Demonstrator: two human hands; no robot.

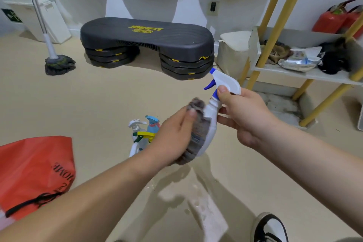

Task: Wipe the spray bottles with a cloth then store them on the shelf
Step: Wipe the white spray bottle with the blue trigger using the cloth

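Above the floor, the right hand (pixel 242 118) grips a light, slippery-looking white spray bottle (pixel 211 116) by its neck; the left hand (pixel 172 139) presses a soft grey cloth (pixel 197 131) around it.

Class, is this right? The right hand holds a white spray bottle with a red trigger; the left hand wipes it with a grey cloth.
No: the head view shows a blue trigger on the white plastic spray bottle; right hand holds it, left hand wipes with the grey cloth.

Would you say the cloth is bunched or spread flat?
Bunched: the left hand grips the cloth crumpled against the spray bottle.
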